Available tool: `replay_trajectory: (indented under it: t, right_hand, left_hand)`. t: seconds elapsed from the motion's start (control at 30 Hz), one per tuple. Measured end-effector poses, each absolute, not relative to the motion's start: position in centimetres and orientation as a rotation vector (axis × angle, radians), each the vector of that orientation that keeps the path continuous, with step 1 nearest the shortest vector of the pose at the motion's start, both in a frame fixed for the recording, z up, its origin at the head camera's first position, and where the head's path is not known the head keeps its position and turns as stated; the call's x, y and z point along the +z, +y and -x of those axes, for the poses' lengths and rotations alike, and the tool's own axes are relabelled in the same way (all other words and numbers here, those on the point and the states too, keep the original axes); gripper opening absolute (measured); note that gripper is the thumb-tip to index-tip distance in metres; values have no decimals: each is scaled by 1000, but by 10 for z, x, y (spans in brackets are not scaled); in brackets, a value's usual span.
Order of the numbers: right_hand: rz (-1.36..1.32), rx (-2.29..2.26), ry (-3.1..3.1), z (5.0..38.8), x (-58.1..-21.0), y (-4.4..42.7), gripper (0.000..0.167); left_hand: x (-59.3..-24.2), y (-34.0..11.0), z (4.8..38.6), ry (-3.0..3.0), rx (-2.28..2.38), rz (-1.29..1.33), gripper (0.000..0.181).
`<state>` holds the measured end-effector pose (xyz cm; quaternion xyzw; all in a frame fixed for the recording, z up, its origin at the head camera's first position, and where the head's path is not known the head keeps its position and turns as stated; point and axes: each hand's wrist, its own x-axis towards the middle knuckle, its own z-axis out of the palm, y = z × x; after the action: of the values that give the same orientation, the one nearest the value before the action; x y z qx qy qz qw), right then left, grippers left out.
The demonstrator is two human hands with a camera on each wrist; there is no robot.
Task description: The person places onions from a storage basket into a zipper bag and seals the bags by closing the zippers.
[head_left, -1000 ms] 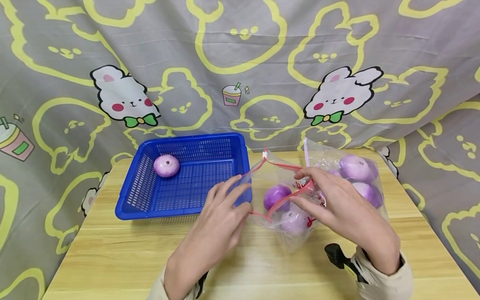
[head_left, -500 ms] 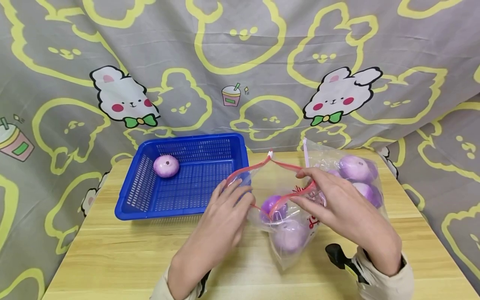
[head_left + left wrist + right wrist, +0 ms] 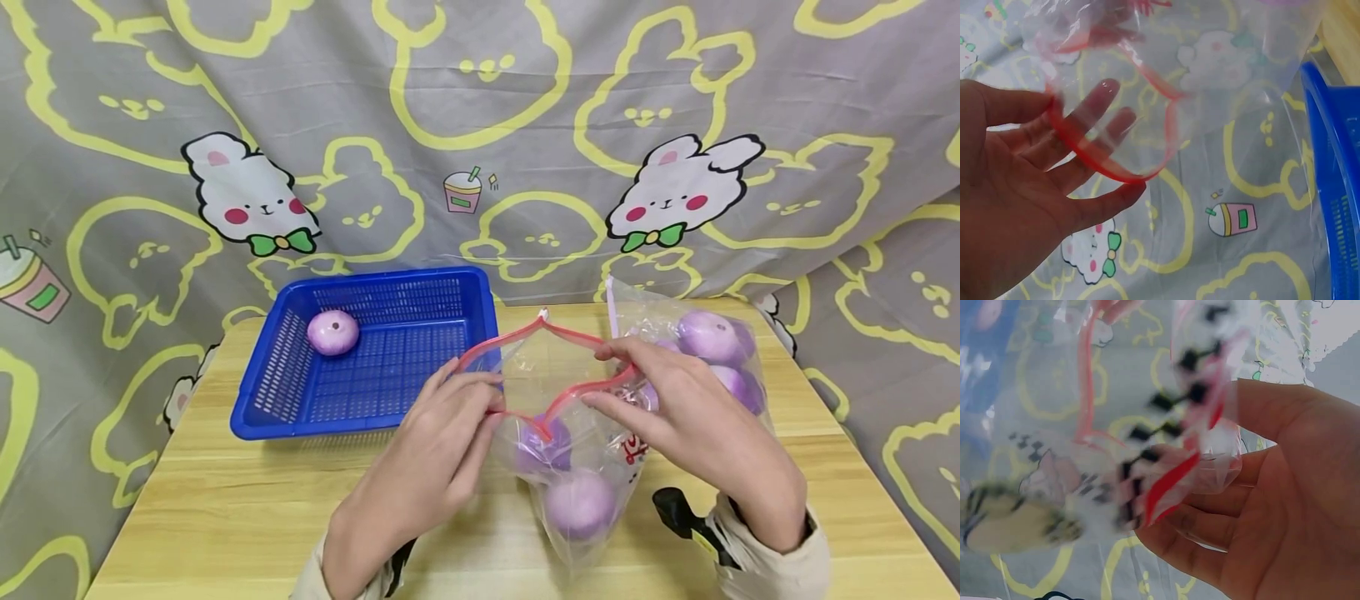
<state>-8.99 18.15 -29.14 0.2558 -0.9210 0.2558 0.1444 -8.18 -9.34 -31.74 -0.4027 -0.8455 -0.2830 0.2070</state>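
Note:
A clear zip bag [image 3: 600,425] with a red zip strip hangs between my hands, its mouth spread wide. Two purple onions lie in its lower part, one pale onion [image 3: 581,504] at the bottom and a darker onion [image 3: 543,454] above it. My left hand [image 3: 431,454] holds the left side of the mouth; in the left wrist view its thumb meets the red strip [image 3: 1094,164] and some fingers show through the plastic. The opposite side is gripped by my right hand [image 3: 690,417], with thumb and fingers on the rim, seen close in the right wrist view.
A blue basket [image 3: 243,421] stands at the left, with one onion [image 3: 333,332] in its far left corner. Behind my right hand lies another clear bag [image 3: 652,308] holding several purple onions. A patterned cloth [image 3: 420,100] hangs behind the wooden table [image 3: 225,517].
The bag's bottom has swung down and towards me, and the two onions have slid lower in it. Its mouth has opened wider. My left hand has shifted its hold on the rim.

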Motion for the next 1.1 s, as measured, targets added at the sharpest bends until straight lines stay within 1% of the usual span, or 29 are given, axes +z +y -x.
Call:
replay_trajectory:
  t: [0.2, 0.47, 0.73, 0.9, 1.1]
  right_hand:
    - [-759, 738, -2624, 91, -293, 180, 36]
    - [-760, 787, -2676, 92, -292, 179, 35]
    - [-792, 789, -2663, 92, -292, 179, 33]
    - [-820, 792, -2639, 92, -292, 180, 32]
    - [-816, 774, -2639, 89, -293, 180, 33]
  left_hand:
    - [-316, -98, 85, -2312, -741, 1117, 6]
    - [-312, -116, 94, -2293, -815, 1009, 7]
    - [-337, -146, 104, -2426, -739, 808, 14]
    - [-348, -161, 106, -2471, -659, 791, 17]
    - [-352, -176, 116, -2512, -559, 791, 19]
